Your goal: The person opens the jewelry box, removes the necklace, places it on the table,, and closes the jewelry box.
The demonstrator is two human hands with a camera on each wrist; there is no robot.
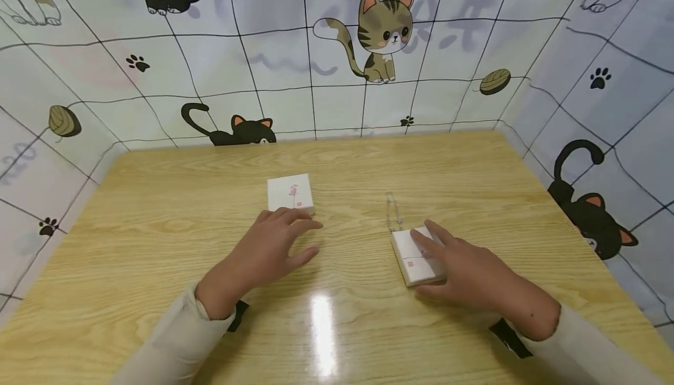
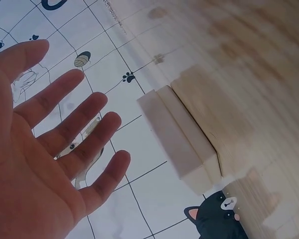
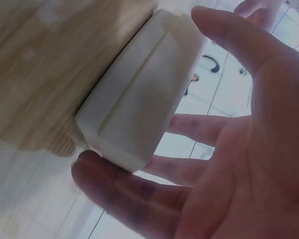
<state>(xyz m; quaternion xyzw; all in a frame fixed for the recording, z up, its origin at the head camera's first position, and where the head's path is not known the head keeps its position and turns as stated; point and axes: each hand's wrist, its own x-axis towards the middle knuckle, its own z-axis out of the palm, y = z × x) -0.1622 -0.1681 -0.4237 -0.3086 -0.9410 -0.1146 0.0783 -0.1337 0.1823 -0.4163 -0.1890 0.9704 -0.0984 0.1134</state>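
My right hand (image 1: pixel 466 268) holds a small white cardboard box (image 1: pixel 408 256) on the table, its lid marked with a thin line and a small pink stamp. In the right wrist view the thumb lies at one end of the box (image 3: pixel 139 92) and a finger curls at the other; a seam runs along its side. A silvery chain bracelet (image 1: pixel 389 209) lies just behind this box. My left hand (image 1: pixel 265 250) hovers with fingers spread in front of a second white box (image 1: pixel 289 189), printed with a pink flower. In the left wrist view that box (image 2: pixel 177 132) stands apart from the fingertips.
The wood-grain table (image 1: pixel 347 162) carries both boxes and the bracelet. A white cloth (image 1: pixel 284 51) with cats, paw prints and grid lines hangs behind the table and along both sides. Light glares off the tabletop near the front middle.
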